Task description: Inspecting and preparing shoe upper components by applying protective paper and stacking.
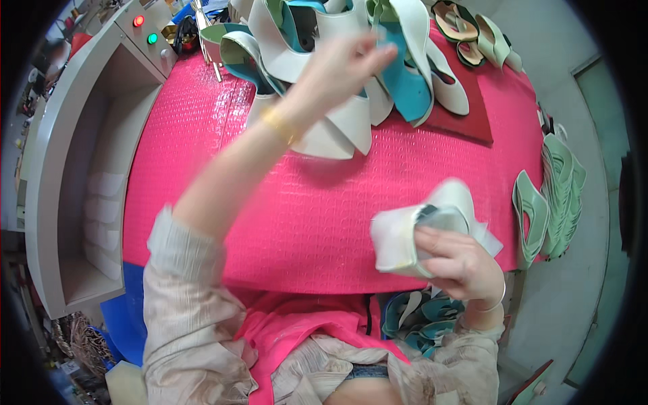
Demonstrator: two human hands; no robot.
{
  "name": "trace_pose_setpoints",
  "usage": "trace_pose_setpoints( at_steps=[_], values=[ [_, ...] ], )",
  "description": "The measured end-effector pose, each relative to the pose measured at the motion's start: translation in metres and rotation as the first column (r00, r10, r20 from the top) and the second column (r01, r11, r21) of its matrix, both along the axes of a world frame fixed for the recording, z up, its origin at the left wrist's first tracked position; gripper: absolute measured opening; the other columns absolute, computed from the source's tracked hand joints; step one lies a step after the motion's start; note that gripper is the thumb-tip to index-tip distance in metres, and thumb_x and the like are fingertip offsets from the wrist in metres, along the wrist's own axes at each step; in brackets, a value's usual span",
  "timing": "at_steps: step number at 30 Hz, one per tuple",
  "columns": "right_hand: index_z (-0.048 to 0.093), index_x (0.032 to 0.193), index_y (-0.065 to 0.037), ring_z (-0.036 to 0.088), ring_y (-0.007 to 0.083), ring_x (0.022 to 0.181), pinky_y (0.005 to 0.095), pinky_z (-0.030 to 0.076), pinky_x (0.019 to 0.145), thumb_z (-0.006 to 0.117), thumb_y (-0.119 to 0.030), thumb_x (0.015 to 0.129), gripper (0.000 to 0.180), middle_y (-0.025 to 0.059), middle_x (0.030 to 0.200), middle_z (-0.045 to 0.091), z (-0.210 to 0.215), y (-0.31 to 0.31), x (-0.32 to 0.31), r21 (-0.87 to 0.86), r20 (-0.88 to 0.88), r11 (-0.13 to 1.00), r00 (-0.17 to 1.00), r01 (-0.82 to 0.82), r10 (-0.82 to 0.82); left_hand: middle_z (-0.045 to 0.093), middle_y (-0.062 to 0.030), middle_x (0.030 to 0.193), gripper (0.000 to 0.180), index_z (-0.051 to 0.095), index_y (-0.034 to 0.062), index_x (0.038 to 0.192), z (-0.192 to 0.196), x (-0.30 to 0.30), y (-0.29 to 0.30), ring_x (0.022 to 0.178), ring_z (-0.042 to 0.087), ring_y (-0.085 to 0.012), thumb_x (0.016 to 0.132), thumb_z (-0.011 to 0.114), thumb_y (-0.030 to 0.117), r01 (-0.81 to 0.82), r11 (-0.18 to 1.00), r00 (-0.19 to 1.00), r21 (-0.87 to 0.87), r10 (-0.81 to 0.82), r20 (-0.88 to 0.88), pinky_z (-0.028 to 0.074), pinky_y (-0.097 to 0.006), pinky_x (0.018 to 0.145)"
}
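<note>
My right hand (459, 260) grips a white shoe upper (398, 239) over the near right part of the pink table, with fingers tucked into its opening. A thin whitish flap (487, 239) shows beside that hand. My left arm reaches across to the far side, where my left hand (344, 64), blurred by motion, hovers before a heap of white shoe uppers (331, 138) with blue and green linings. Its fingers look curled together; whatever they may hold is too smeared to make out. A blue-lined upper (405, 91) lies just beyond its fingertips.
The table has a pink textured cover (304, 216). A grey machine housing (47, 175) with red and green lights stands left. Dark red board (466, 125) lies under the heap's right end. Pale green uppers (563, 196) hang at the right edge; blue-green pieces (425, 317) sit below the table.
</note>
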State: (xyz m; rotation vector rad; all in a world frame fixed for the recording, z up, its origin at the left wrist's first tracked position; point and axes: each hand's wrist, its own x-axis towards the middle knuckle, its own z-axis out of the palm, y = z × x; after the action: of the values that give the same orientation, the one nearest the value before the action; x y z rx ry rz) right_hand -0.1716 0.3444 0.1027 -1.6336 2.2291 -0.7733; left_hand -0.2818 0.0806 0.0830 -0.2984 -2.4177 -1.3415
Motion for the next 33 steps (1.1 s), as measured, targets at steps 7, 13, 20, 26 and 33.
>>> trace_pose_setpoints(
  at_steps=[7, 13, 20, 26, 33],
  values=[
    [0.058, 0.091, -0.003, 0.047, 0.0311, 0.112, 0.0376, 0.04, 0.088, 0.064, -0.013, 0.064, 0.029, 0.0135, 0.124, 0.048, -0.049, -0.066, 0.045, 0.086, 0.131, 0.835, 0.837, -0.543, 0.531, 0.051, -0.0047, 0.112, 0.057, 0.042, -0.0025, 0.12, -0.067, 0.136, -0.034, 0.102, 0.047, -0.0124, 0.086, 0.048, 0.043, 0.0, 0.569, 0.536, 0.822, -0.694, 0.481, 0.034, -0.026, 0.092],
    [0.052, 0.113, 0.001, 0.049, 0.0273, 0.108, 0.0357, 0.037, 0.093, 0.068, -0.024, 0.072, 0.05, 0.0148, 0.121, 0.049, -0.078, -0.07, 0.026, -0.413, 0.495, 0.884, 0.762, -0.217, 0.418, 0.061, -0.0025, 0.085, 0.026, 0.059, -0.003, 0.099, -0.06, 0.209, -0.05, 0.08, 0.055, -0.0078, 0.081, 0.061, 0.017, 0.212, 0.675, 0.553, 0.706, -0.679, 0.483, 0.045, -0.024, 0.071],
    [0.05, 0.116, 0.001, 0.054, 0.0145, 0.095, 0.0299, 0.044, 0.08, 0.063, -0.019, 0.079, 0.044, 0.0098, 0.105, 0.058, -0.106, -0.1, 0.033, 0.014, 0.821, 0.975, 0.555, 0.222, -0.138, 0.062, -0.004, 0.084, 0.026, 0.058, -0.0034, 0.102, -0.055, 0.229, -0.081, 0.077, 0.055, -0.0091, 0.082, 0.06, 0.013, -0.051, 0.907, 0.688, 0.419, -0.272, 0.672, 0.047, -0.027, 0.068],
    [0.058, 0.1, 0.002, 0.059, 0.0173, 0.085, 0.0292, 0.047, 0.072, 0.057, -0.009, 0.081, 0.021, 0.0096, 0.092, 0.061, -0.084, -0.019, 0.037, -0.116, 0.269, 0.845, 0.836, 0.522, -0.479, 0.061, -0.0135, 0.086, 0.033, 0.055, 0.0003, 0.11, -0.103, 0.19, -0.107, 0.08, 0.058, -0.0191, 0.079, 0.06, 0.009, -0.268, 0.82, 0.937, -0.506, 0.343, 0.06, 0.047, -0.031, 0.071],
    [0.049, 0.08, -0.002, 0.049, 0.0284, 0.077, 0.0364, 0.041, 0.07, 0.073, -0.028, 0.066, 0.038, 0.0113, 0.078, 0.047, -0.121, 0.093, 0.054, 0.016, -0.24, 0.406, 0.398, 0.914, -0.886, 0.06, -0.005, 0.085, 0.026, 0.056, 0.001, 0.11, -0.04, 0.128, 0.055, 0.075, 0.056, -0.0096, 0.087, 0.052, 0.013, 0.293, 0.954, 0.923, 0.061, -0.299, 0.241, 0.045, -0.023, 0.069]
  ],
)
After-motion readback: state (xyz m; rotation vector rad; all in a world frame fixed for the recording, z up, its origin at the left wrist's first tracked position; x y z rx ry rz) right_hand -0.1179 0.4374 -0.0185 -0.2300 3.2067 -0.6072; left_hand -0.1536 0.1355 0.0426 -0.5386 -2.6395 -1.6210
